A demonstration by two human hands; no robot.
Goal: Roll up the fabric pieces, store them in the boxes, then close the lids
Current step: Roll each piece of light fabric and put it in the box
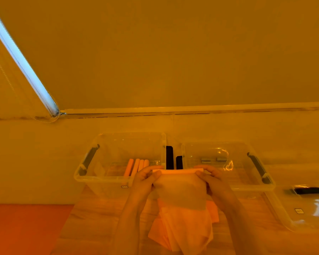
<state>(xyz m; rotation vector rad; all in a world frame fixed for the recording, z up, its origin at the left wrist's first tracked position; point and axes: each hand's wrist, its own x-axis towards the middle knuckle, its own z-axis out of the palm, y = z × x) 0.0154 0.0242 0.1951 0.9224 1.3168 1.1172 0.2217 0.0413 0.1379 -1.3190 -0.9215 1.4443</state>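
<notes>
A pale fabric piece (180, 192) hangs between my two hands, its top edge rolled into a thin tube. My left hand (145, 179) pinches the left end of that roll and my right hand (212, 178) pinches the right end, lifted above the table. Beneath it lies a heap of more fabric pieces (182, 229). Behind my left hand stands a clear box (92, 162) holding several rolled pieces (135, 167). A second clear box (243, 162) stands behind my right hand; I cannot tell what it contains.
A clear lid (302, 208) with a dark latch lies at the right on the wooden table (99, 227). Dark box handles (170, 157) show between the two boxes. An orange surface (26, 229) fills the lower left. A wall and window blind rise behind.
</notes>
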